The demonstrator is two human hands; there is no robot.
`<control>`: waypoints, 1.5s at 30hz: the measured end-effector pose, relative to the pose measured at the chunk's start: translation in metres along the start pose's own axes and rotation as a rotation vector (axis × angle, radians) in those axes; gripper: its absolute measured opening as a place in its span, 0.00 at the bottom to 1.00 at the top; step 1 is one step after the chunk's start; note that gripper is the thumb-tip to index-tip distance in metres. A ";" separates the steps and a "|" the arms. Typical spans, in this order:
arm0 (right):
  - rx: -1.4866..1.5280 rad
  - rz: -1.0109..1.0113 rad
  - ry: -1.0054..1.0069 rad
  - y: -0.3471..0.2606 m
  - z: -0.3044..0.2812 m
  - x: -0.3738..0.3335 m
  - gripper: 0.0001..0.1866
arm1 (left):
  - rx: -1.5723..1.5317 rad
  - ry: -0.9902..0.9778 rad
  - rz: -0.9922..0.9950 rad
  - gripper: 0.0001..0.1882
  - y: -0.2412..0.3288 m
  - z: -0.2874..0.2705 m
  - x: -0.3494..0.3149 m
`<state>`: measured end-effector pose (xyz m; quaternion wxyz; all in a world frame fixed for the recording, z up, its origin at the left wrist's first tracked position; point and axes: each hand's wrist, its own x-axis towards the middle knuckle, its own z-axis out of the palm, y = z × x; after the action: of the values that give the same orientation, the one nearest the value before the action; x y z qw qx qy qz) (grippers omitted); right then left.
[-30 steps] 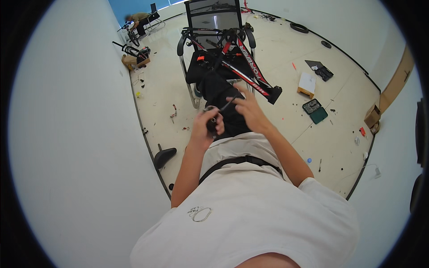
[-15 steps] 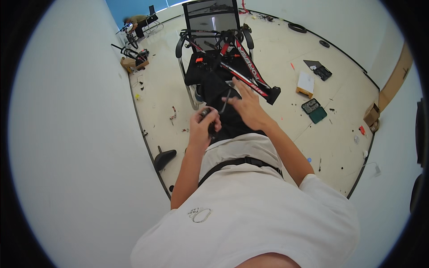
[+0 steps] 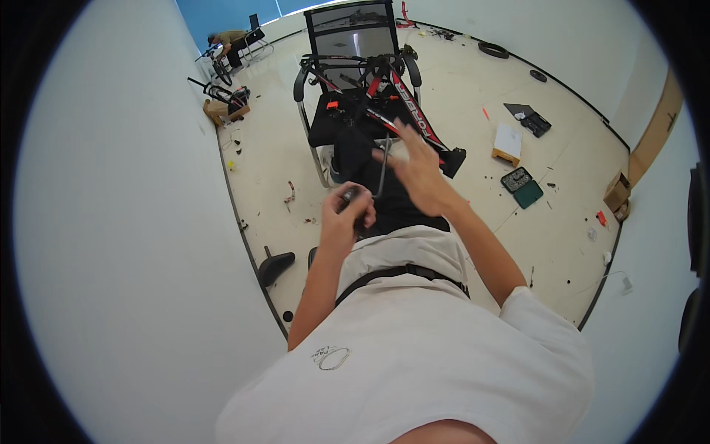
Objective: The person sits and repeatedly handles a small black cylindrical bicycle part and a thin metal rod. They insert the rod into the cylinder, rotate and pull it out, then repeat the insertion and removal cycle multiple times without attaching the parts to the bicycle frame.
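Note:
My left hand [image 3: 346,216] is closed around a small black part [image 3: 349,195], mostly hidden by the fingers, so its kind is unclear. A bent metal hex key [image 3: 382,175] stands up beside that hand, its lower bend at the black part. My right hand [image 3: 424,169] is open, fingers stretched out and thumb apart, close to the key's long arm. Whether the thumb touches the key I cannot tell. Beyond both hands, a red, black and white bicycle frame [image 3: 414,111] lies across a black mesh office chair [image 3: 319,132].
To the right on the floor lie an open green case [image 3: 527,194], a white-topped box [image 3: 506,142] and an open black tool case [image 3: 534,122]. A bicycle saddle [image 3: 275,268] rests by the left wall. At the far left a person [image 3: 228,41] bends over a bicycle.
The hex key has turned more upright, and my right hand has shifted slightly to the right with fingers spread. My left hand still grips the black part, slightly lower and farther right.

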<state>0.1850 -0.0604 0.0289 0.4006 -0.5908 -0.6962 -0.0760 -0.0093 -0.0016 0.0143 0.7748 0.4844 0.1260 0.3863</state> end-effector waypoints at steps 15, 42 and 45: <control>0.588 0.103 -0.063 -0.013 -0.012 0.021 0.35 | 0.393 0.014 0.374 0.04 0.016 0.007 -0.005; 0.094 -0.180 -0.207 -0.047 -0.017 -0.041 0.33 | 0.543 0.036 0.473 0.06 0.013 -0.004 -0.006; 0.361 0.044 -0.026 -0.017 -0.009 -0.005 0.32 | 0.560 0.003 0.467 0.06 0.011 -0.005 -0.005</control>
<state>0.1742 -0.0749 0.0380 0.4928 -0.5255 -0.6904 0.0666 -0.0205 0.0007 0.0199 0.5027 0.6930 0.1142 0.5041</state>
